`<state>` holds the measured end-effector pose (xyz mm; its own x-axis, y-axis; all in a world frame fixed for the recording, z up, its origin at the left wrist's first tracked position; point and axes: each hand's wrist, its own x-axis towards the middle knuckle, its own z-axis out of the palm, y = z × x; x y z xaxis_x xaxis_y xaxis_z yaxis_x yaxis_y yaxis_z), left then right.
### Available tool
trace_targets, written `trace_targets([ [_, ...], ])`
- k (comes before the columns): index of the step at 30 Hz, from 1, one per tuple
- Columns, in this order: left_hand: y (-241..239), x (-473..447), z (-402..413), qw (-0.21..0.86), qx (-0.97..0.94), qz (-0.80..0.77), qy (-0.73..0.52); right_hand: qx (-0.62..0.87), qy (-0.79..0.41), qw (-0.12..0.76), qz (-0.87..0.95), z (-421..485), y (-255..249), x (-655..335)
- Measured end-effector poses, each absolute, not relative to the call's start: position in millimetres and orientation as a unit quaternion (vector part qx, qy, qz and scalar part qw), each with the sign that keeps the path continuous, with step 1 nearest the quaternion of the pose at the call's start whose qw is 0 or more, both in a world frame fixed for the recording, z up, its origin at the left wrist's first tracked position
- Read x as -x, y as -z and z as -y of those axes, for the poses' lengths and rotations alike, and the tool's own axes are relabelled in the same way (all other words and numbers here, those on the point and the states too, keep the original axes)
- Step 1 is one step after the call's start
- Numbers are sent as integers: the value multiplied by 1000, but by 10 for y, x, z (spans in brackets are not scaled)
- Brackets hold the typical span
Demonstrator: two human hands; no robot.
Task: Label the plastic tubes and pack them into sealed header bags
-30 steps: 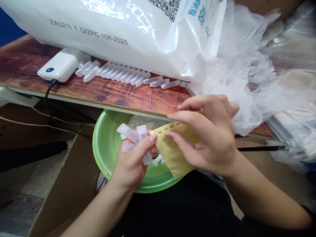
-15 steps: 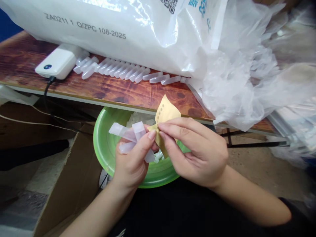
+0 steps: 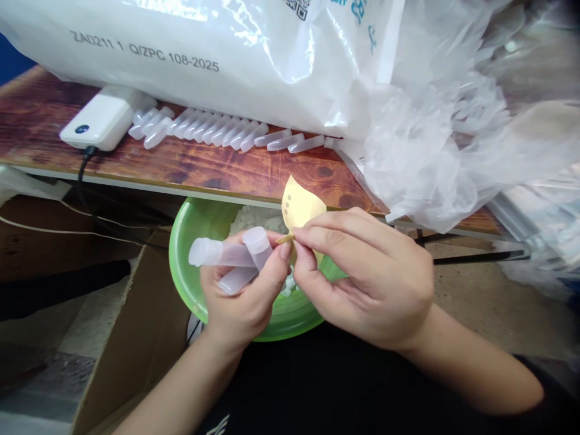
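Observation:
My left hand is closed around a few small translucent plastic tubes, its thumb and forefinger pinching toward the right hand. My right hand pinches the lower end of a curled yellow backing sheet with a row of round marks, fingertips meeting those of the left hand. Both hands hover over a green plastic bowl holding more small clear pieces.
A row of clear tubes lies on the wooden tabletop beside a white power bank with a black cable. A large white printed bag and crumpled clear plastic cover the table's back and right. A cardboard box stands below left.
The right hand has folded the yellow sheet upward and closed into a pinch against the left fingertips. The left hand's tubes have tilted slightly; the view has shifted a little.

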<state>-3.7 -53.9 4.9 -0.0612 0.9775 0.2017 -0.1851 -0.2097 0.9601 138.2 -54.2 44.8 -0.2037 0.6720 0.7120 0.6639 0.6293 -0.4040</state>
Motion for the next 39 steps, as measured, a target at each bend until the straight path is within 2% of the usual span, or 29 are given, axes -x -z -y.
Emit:
trace_targets([
  [6, -66, -7, 554, 475, -490, -402, -610, 435, -17, 478, 763, 554, -439, -1403],
  [14, -56, -6, 554, 561, -447, -382, -583, 463, -207, 541, 671, 503, -408, -1392],
  [20, -38, 27, 543, 600, -425, -390, -554, 488, -326, 548, 596, 470, -335, -1398],
  [22, -49, 33, 554, 589, -432, -408, -548, 494, -315, 551, 594, 447, -331, -1424],
  [25, -90, 57, 594, 537, -477, -443, -537, 469, -239, 560, 640, 409, -399, -1502],
  [27, -120, 98, 619, 480, -538, -445, -531, 412, -175, 525, 724, 401, -495, -1568],
  [30, -149, 191, 626, 406, -645, -388, -518, 321, -104, 419, 843, 443, -654, -1634],
  [32, -158, 248, 612, 386, -691, -360, -494, 312, -80, 362, 875, 501, -731, -1634],
  [39, -179, 259, 601, 348, -719, -343, -495, 341, -60, 314, 884, 612, -796, -1562],
])
